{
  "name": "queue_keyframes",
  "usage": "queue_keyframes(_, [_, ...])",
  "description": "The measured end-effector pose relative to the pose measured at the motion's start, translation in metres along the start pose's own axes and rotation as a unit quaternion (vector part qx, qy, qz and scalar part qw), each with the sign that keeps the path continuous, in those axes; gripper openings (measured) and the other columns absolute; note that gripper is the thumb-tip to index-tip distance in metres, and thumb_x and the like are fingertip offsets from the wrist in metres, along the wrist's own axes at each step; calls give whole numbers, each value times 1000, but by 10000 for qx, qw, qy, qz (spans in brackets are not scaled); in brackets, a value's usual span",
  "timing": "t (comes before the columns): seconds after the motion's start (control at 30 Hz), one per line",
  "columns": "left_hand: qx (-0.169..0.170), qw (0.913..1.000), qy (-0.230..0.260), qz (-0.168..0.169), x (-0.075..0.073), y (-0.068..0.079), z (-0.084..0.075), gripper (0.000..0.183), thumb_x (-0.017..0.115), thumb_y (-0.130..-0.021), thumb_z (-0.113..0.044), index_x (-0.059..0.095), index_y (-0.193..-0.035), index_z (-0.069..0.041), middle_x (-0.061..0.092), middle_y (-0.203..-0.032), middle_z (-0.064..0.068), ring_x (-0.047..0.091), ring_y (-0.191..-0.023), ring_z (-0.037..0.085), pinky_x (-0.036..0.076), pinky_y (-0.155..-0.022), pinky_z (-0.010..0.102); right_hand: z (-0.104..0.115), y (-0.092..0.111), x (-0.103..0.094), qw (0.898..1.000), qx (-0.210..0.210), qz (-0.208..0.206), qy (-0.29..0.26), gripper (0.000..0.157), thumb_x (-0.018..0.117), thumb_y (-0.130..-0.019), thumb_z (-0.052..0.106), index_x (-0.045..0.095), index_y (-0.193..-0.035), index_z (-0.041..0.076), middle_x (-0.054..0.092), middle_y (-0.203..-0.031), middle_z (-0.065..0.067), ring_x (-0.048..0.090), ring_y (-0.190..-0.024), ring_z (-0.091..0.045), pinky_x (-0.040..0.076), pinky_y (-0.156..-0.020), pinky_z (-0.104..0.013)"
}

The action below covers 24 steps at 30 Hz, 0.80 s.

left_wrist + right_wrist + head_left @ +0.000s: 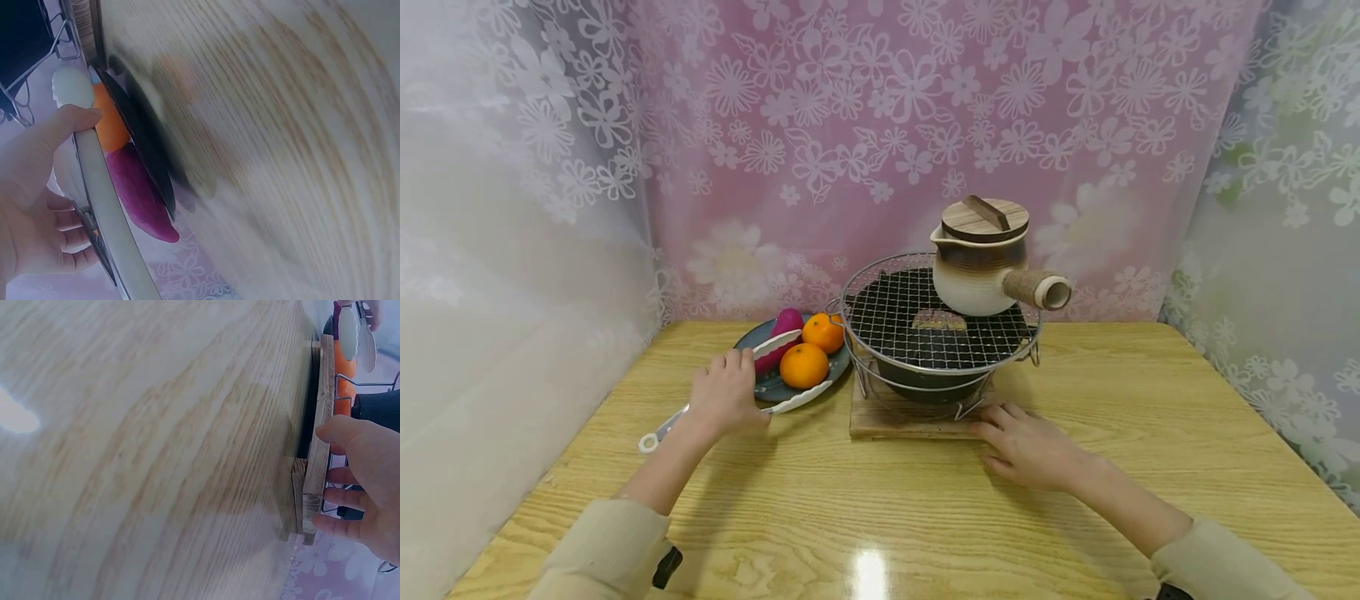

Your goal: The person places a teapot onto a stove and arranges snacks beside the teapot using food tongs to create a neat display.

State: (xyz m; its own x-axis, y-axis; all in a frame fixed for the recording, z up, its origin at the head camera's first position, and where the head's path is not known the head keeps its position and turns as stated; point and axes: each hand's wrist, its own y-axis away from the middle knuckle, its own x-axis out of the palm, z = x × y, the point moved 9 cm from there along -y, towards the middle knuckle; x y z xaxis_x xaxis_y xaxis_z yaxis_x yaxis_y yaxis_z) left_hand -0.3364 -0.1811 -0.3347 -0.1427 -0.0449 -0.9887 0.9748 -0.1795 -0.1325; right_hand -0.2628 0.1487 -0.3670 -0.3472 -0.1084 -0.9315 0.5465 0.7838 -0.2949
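Observation:
My left hand [724, 392] holds white-tipped tongs [801, 398]. Their two arms are spread around the food on a dark plate [767, 389]. Within that spread sit an orange [804, 367] and part of a purple sweet potato [788, 320]; a second orange [824, 335] lies behind. In the left wrist view, the thumb presses one arm of the tongs [103, 181], with the other fingers at the far arm. My right hand [1028, 446] touches the right corner of a wooden board [917, 429] under the grill. The right wrist view has its thumb at the board's edge [321, 403].
A round wire grill [902, 325] over a black bowl stands on the board. On its right side sits a pot [970, 279] with a wooden lid and a handle [1026, 285] jutting right. Floral curtains [880, 125] hang behind the wooden table [880, 500].

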Motion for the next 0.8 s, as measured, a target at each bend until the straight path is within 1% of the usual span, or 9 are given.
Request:
queue_keyframes(0.13, [10, 10000, -52, 77, 1, -2, -1, 86, 71, -62, -43, 37, -121, 10, 45, -109, 24, 44, -97, 40, 39, -79, 53, 0, 0, 0, 10000, -14, -84, 19, 36, 71, -78, 22, 61, -109, 7, 55, -104, -11, 54, -92, -28, 49, -74, -42])
queue_keyframes(0.37, [18, 9999, -116, 93, 1, -4, -2, 94, 72, -62, -44, 35, -127, 13, 45, -113, 26, 44, -100, 42, 39, -80, 54, -1, -1, 4, 9997, 148, 178, -38, 36, 69, -80, 24, 61, -111, 7, 55, -106, -12, 54, -95, -29, 48, -77, -43])
queue_keyframes(0.6, [7, 9997, -227, 48, -1, -8, -2, 89, 77, -61, -45, 39, -120, 11, 47, -107, 24, 46, -96, 40, 41, -76, 53, -2, -1, 3, 9999, 128, 98, -26, 36, 69, -80, 23, 61, -111, 7, 55, -106, -12, 54, -95, -29, 48, -77, -43])
queue_keyframes(0.8, [11, 9993, -343, 156, 1, -8, -4, 98, 79, -61, -48, 38, -125, 13, 46, -111, 26, 44, -99, 42, 40, -78, 55, -2, 0, 4, 9998, 116, 131, -7, 37, 70, -79, 23, 60, -111, 7, 55, -106, -12, 54, -95, -29, 48, -78, -43])
